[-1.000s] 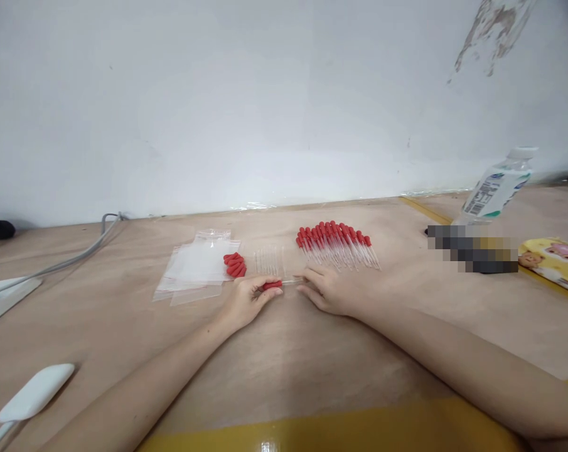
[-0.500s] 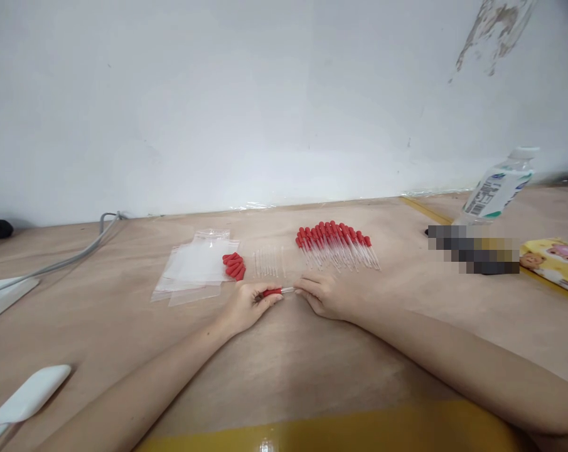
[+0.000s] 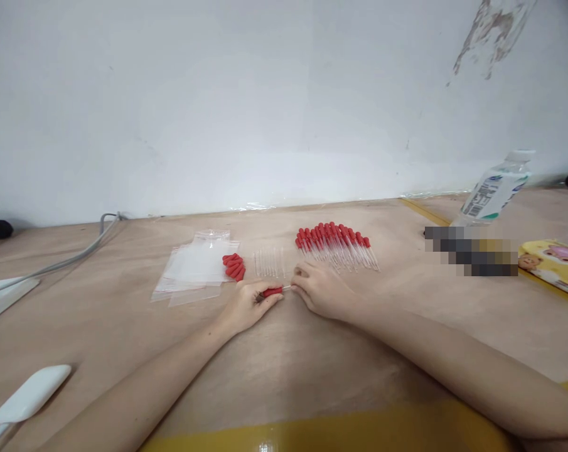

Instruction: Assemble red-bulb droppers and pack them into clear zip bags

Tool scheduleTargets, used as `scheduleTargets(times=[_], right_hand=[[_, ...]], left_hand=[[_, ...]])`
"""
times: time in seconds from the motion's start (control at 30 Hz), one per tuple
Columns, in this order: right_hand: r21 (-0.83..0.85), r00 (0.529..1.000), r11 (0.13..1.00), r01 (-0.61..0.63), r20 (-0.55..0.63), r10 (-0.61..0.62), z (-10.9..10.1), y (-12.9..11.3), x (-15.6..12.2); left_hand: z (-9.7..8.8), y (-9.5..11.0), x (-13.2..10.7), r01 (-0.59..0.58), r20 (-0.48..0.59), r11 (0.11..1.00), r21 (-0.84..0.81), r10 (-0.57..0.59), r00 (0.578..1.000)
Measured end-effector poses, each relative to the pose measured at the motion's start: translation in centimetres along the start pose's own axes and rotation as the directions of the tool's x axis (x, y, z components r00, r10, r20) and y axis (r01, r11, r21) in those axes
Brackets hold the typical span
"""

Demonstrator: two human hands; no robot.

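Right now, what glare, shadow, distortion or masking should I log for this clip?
Head view: a bright glint on the yellow tape at the bottom edge; soft shadow below the right forearm. Same head view: bottle leaning, possibly lens stretch; a pixelated patch near it; loose clear tubes faint against the tabletop.

red bulb point(image 3: 273, 292) | sideways, partly hidden | thin clear tube point(image 3: 287, 288) | level, at bulb's right end
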State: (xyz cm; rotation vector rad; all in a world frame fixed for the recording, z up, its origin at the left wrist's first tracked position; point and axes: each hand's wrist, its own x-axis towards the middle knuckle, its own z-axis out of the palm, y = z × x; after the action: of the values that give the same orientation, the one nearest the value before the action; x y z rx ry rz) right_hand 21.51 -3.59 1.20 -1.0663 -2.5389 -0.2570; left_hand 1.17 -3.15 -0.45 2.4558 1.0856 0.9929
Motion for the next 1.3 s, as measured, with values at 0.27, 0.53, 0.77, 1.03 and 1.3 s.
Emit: scheduleTargets(times=[0.27,0.53,0.77,1.03,1.3], right_hand=[[0.193,0.887,0.867,-0.46,0.07,0.456,-2.2,5.3,1.1],[0.116,0.631,0.623,-0.773,0.053,0.774,0.0,8.3,3.9],[-0.059,0.677,0.676,-0.734,0.017,0.736,0.6,6.5,5.2],[-0.052,0.732,0.756,-0.653,0.212,0.647,2.9,2.1,7.8],[-0.097,0.789,0.823,-0.559,0.242,0.565,1.3,1.5,4.6]], left_hand=[[0.1,0.2,-0.2,-0.018,-0.014,1.0,0.018,0.018,1.0],[-0.3,0.4,0.2,-0.153,0.241,0.988,-0.012,0.152,0.959],[-0.3,0.3,0.2,-0.139,0.239,0.99,-0.024,0.141,0.961],[-0.1,0.1,-0.1,-0.168,0.231,0.985,-0.038,0.172,0.958],[-2.6,-1.3,0.9,0.1,-0.254,0.938,0.331,-0.014,0.967]])
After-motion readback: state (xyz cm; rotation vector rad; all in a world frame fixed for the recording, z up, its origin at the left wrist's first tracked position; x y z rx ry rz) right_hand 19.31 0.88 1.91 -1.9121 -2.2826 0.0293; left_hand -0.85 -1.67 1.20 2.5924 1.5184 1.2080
